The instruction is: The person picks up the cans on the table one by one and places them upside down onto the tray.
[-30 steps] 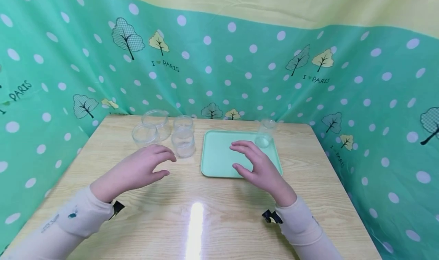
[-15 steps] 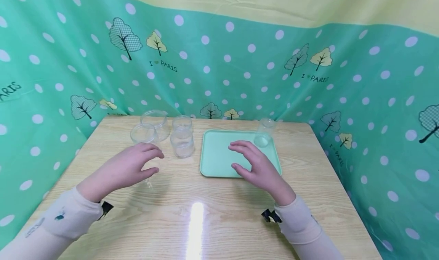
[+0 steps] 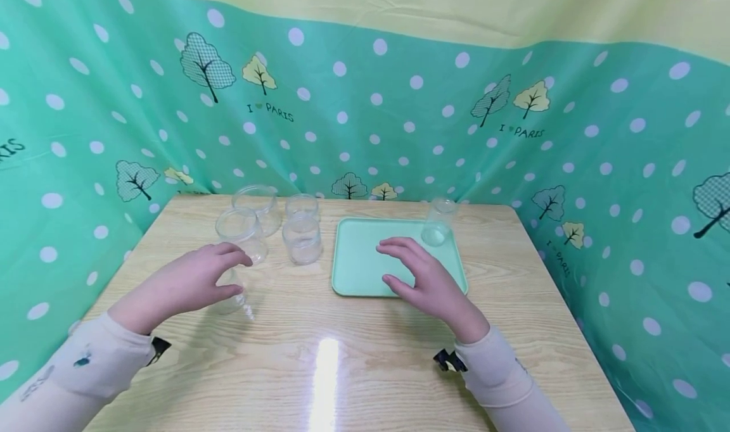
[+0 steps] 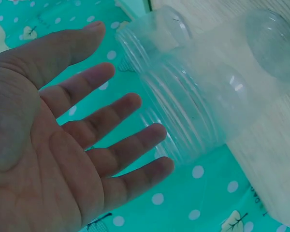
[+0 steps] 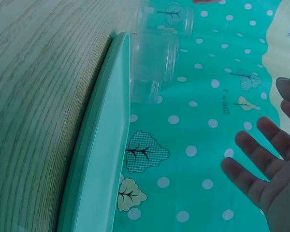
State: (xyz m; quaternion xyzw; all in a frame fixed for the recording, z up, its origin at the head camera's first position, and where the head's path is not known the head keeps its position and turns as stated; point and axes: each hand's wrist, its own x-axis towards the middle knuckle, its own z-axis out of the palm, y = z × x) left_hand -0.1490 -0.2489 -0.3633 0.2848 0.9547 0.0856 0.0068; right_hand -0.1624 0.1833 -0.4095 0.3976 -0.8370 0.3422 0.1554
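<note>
My left hand (image 3: 181, 284) is raised over the left part of the table, fingers spread and holding nothing. Below it a clear jar (image 3: 229, 302) is partly hidden by the hand. Just beyond stands a wide clear jar (image 3: 236, 228); the left wrist view shows clear jars (image 4: 193, 111) past the fingertips, and I cannot tell whether any touch them. My right hand (image 3: 424, 280), likewise spread and holding nothing, hovers over the front of a pale green tray (image 3: 359, 254). A tall clear jar (image 3: 438, 223) stands upright at the tray's back right.
Another wide jar (image 3: 256, 204) stands at the back left. Two narrower jars, a front one (image 3: 302, 245) and a rear one (image 3: 302, 207), stand left of the tray. A green dotted curtain (image 3: 365, 121) encloses the wooden table (image 3: 376, 362) at the back and sides.
My left hand has moved left and slightly down, uncovering more of the wide jar and of the jar below it. The right hand has hardly moved.
</note>
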